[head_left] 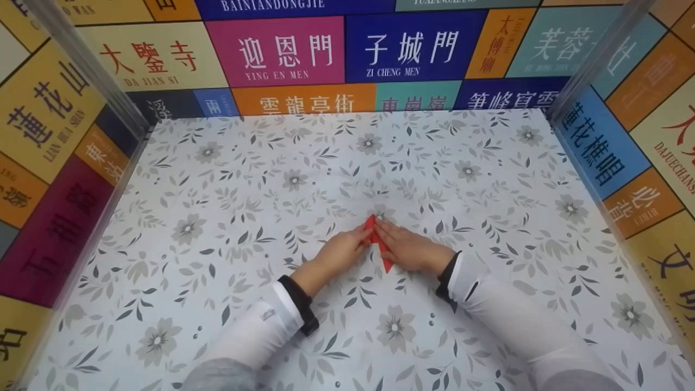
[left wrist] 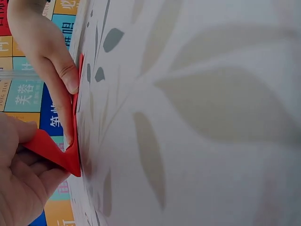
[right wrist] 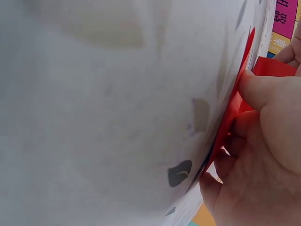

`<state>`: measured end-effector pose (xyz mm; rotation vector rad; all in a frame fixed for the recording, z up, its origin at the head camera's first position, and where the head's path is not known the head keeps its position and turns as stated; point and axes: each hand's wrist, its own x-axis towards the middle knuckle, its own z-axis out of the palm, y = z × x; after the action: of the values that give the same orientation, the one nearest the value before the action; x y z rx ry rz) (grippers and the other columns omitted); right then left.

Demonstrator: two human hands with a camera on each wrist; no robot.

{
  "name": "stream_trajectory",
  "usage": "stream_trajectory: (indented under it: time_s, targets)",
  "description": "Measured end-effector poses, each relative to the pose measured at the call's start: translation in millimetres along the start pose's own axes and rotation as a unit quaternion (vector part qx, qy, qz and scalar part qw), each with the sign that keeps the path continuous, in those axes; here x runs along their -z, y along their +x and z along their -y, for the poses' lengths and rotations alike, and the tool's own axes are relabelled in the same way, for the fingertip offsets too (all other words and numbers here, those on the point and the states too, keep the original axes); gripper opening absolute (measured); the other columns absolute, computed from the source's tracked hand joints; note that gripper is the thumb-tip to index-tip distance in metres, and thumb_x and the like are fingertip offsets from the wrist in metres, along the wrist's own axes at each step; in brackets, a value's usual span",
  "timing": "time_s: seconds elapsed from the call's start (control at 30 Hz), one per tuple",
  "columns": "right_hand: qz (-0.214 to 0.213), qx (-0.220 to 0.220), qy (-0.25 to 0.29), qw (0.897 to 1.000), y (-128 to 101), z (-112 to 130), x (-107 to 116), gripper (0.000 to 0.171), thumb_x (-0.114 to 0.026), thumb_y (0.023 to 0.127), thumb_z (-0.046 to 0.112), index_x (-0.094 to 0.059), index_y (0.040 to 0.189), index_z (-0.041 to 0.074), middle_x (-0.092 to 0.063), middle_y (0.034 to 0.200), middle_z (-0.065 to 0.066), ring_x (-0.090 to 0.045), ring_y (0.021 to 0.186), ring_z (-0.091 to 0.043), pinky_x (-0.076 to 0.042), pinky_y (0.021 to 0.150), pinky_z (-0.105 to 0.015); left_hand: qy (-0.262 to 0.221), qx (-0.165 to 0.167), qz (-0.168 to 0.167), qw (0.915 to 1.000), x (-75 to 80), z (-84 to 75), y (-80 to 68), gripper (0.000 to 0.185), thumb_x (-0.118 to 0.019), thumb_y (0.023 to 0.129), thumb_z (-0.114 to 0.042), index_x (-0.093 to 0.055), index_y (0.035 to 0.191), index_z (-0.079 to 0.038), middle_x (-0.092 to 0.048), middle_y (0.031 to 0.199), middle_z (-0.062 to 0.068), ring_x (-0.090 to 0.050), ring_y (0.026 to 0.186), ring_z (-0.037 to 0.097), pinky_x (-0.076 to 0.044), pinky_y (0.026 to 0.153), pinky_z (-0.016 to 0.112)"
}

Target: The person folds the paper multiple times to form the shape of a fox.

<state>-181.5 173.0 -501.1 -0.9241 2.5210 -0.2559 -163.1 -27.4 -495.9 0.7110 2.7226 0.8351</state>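
A small folded piece of red paper (head_left: pixel 387 263) lies at mid-table with its narrow point toward the front. Its far tip sits between my two hands. One flap of the paper (left wrist: pixel 52 149) stands up off the table, and my left hand (head_left: pixel 341 251) pinches it between thumb and fingers. My right hand (head_left: pixel 408 248) presses the flat part from the other side. In the left wrist view its index finger reaches straight into the fold. Seen from the right wrist, the right thumb (right wrist: pixel 254 89) rests on the paper and the other fingertips lie along it.
The table (head_left: pixel 260 304) has a white cover printed with grey flowers and leaves. Upright panels of coloured signs (head_left: pixel 277 51) stand behind it and on both sides, with clear strips (head_left: pixel 103 70) at the corners. Black bands (head_left: pixel 298 304) circle both wrists over white sleeves.
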Motion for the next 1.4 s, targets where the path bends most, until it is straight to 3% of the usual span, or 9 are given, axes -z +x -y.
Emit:
stream_trajectory:
  time_s: [0.2,0.5,0.67,0.93,1.03,1.13,1.23,1.3,1.4]
  targets:
    - [0.001,0.004,0.016,1.000,-0.9,-0.6,0.8,0.064,-0.043,0.103,0.026,-0.014,0.152,-0.004,-0.011,0.161,-0.019,-0.010,0.150,-0.031,-0.017,0.120,-0.047,0.117,-0.016,0.008,0.9930,-6.4,-6.4,-1.4,0.045,-0.047,0.102,-0.022,-0.046,0.143,-0.004,-0.045,0.147,0.018,-0.052,0.128,0.032,-0.048,0.101,0.039]
    - [-0.001,0.010,0.016,1.000,-1.8,-0.8,4.0,0.065,-0.043,0.103,0.027,-0.014,0.153,-0.002,-0.010,0.162,-0.017,-0.008,0.150,-0.031,-0.016,0.120,-0.047,0.265,-0.038,0.008,0.9634,-14.1,-14.2,1.4,0.042,-0.046,0.099,-0.015,-0.051,0.138,0.000,-0.054,0.138,0.021,-0.059,0.119,0.032,-0.057,0.082,0.038]
    - [-0.002,0.012,0.011,1.000,-2.0,-0.6,5.1,0.064,-0.043,0.103,0.026,-0.014,0.153,-0.002,-0.009,0.162,-0.017,-0.008,0.150,-0.031,-0.016,0.120,-0.047,0.293,-0.040,0.037,0.9545,-13.7,-18.0,1.4,0.045,-0.046,0.099,-0.016,-0.047,0.140,0.003,-0.051,0.140,0.023,-0.053,0.127,0.032,-0.057,0.083,0.038]
    - [0.006,0.007,0.020,1.000,-2.3,-1.4,5.9,0.065,-0.041,0.104,0.026,-0.009,0.154,0.001,-0.004,0.163,-0.015,-0.005,0.150,-0.031,-0.015,0.120,-0.048,0.223,-0.035,0.108,0.9682,-7.3,-15.1,-0.8,0.066,-0.049,0.096,-0.035,-0.033,0.147,0.004,-0.030,0.153,0.026,-0.030,0.143,0.036,-0.041,0.109,0.040]
    - [0.007,0.005,0.026,1.000,-2.4,-1.3,5.1,0.067,-0.041,0.104,0.029,-0.007,0.154,0.001,-0.003,0.163,-0.015,-0.004,0.150,-0.031,-0.014,0.120,-0.048,0.216,-0.039,0.088,0.9717,-7.5,-12.8,1.9,0.058,-0.044,0.100,-0.036,-0.042,0.144,0.002,-0.039,0.149,0.025,-0.041,0.138,0.034,-0.044,0.105,0.040]
    - [0.008,0.002,0.028,1.000,-1.9,-1.9,3.1,0.068,-0.039,0.104,0.031,-0.005,0.154,0.001,-0.001,0.163,-0.015,-0.002,0.151,-0.030,-0.014,0.121,-0.048,0.240,-0.054,0.030,0.9687,-9.7,-11.7,4.0,0.041,-0.048,0.100,-0.029,-0.061,0.126,0.000,-0.060,0.129,0.021,-0.064,0.110,0.031,-0.056,0.088,0.038]
    - [0.011,-0.005,0.029,1.000,-0.8,-2.5,1.2,0.068,-0.038,0.104,0.030,-0.002,0.154,0.002,0.002,0.163,-0.014,0.000,0.151,-0.029,-0.013,0.121,-0.047,0.262,-0.059,-0.015,0.9631,-13.0,-11.7,4.9,0.027,-0.056,0.096,-0.024,-0.068,0.108,-0.003,-0.067,0.109,0.014,-0.069,0.085,0.027,-0.058,0.073,0.035]
    - [0.015,-0.009,0.029,0.999,-0.3,-2.7,0.5,0.067,-0.038,0.105,0.029,-0.001,0.155,0.003,0.003,0.163,-0.012,0.001,0.151,-0.028,-0.012,0.121,-0.045,0.262,-0.057,-0.033,0.9629,-15.7,-12.3,4.7,0.023,-0.059,0.094,-0.022,-0.068,0.105,-0.003,-0.066,0.105,0.013,-0.068,0.087,0.025,-0.058,0.075,0.034]
    - [0.020,-0.016,0.030,0.999,0.4,-2.7,-0.8,0.067,-0.036,0.105,0.029,0.001,0.155,0.005,0.005,0.163,-0.011,0.004,0.151,-0.026,-0.011,0.122,-0.044,0.252,-0.047,-0.044,0.9656,-20.3,-13.3,3.9,0.025,-0.058,0.094,-0.017,-0.065,0.111,-0.001,-0.063,0.116,0.015,-0.064,0.103,0.027,-0.056,0.084,0.036]
